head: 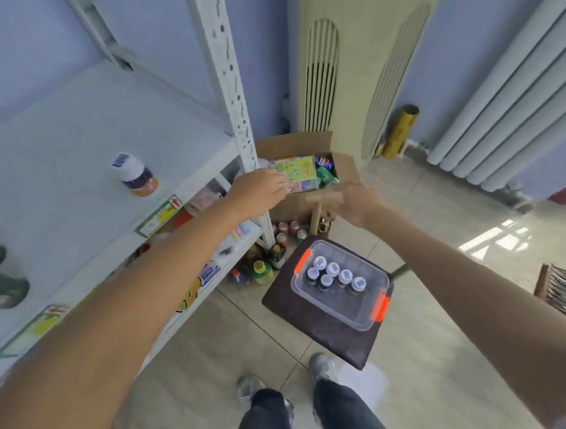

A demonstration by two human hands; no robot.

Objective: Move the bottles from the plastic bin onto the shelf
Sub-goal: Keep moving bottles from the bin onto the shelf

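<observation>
A clear plastic bin (362,315) with orange latches rests on a dark stool (317,327) and holds several white-capped bottles (339,273). One white-capped bottle (135,174) with an orange base stands on the white shelf (59,167) at the left. My left hand (257,192) hovers empty near the shelf's front post, fingers apart. Over the floor above the bin, my right hand (356,202) is also empty with loose fingers. Both hands are well above the bin.
A white slotted shelf post (233,95) rises beside my left hand. An open cardboard box (305,170) with packets and cans sits behind the stool. Cans and bottles (277,247) stand on the floor by the shelf. A radiator (505,104) lines the right wall.
</observation>
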